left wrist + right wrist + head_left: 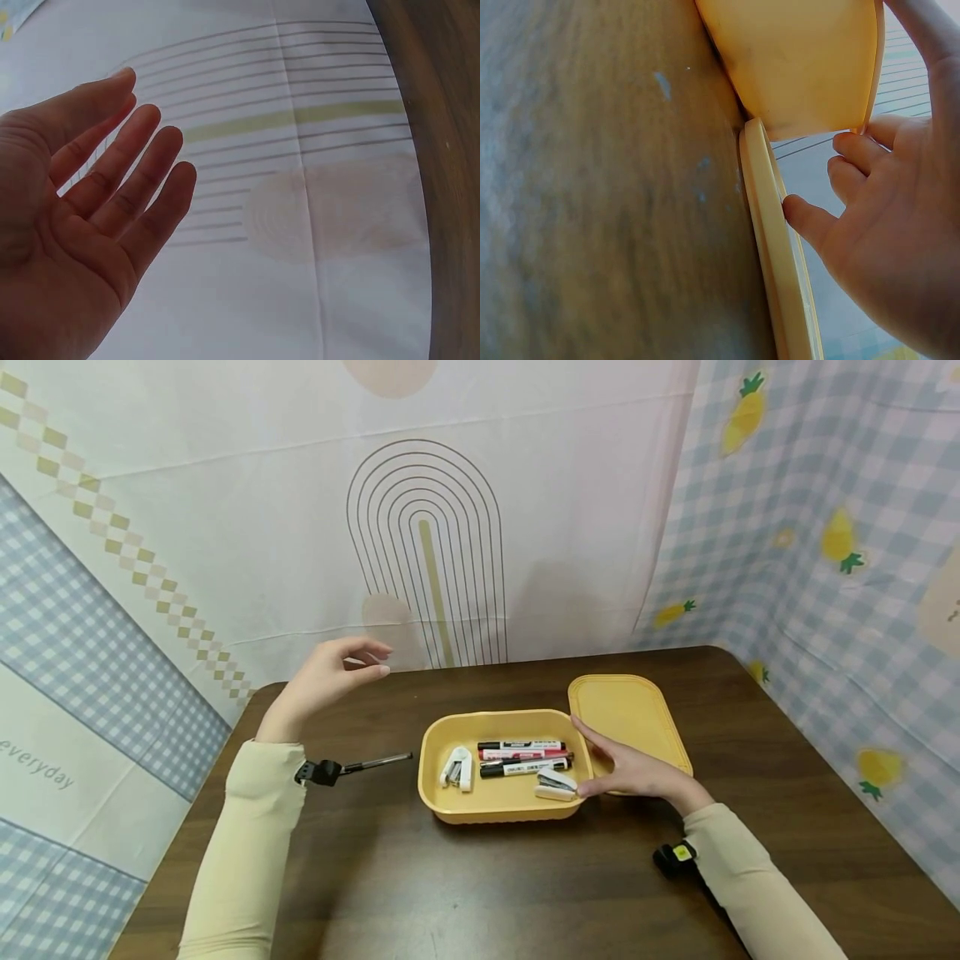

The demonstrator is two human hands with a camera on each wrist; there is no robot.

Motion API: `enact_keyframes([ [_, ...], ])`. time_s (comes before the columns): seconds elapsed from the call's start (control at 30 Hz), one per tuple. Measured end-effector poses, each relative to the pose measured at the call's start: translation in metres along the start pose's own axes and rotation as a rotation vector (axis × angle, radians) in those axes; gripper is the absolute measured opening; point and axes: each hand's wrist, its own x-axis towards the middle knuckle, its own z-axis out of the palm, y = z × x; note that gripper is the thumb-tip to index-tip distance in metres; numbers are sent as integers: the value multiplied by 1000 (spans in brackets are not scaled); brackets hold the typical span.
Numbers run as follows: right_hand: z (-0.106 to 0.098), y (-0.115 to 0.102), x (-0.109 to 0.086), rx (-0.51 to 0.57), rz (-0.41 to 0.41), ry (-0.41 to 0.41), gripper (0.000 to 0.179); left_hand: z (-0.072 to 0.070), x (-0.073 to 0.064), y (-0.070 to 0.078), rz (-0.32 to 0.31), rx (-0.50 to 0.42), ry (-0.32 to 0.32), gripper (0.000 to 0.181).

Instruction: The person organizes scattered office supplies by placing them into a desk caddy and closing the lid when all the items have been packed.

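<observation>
A yellow plastic box (450,810) stands on the table. Inside lie several markers, among them a red one (517,755) and a black-capped one (517,767). One small white stapler (457,770) sits at the box's left side, another white stapler (556,785) in its near right corner. My right hand (630,770) spans the box's right end, thumb and forefinger spread and touching the rim; in the right wrist view the hand (900,217) has its fingers loosely extended. Held up left of the box, my left hand (330,675) has nothing in it; its palm (97,217) shows in the left wrist view.
A yellow lid (630,714) lies to the right of the box, partly under my right hand. The brown wooden table (465,893) meets a patterned cloth backdrop (562,527) at its far edge. A wrist camera on a thin dark rod (375,762) juts from my left sleeve.
</observation>
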Motion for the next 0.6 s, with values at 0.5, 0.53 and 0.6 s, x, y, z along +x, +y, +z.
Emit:
enact_keyframes([
  [0.5,0,0,0,23,-1,-3,112,-8,-38,-19,-87,3,72,34],
  [0.53,0,0,0,22,-2,-3,112,-8,-41,-19,-101,-2,69,35],
  [0.6,0,1,0,20,-2,-2,112,-7,-46,-22,-117,-5,66,36],
])
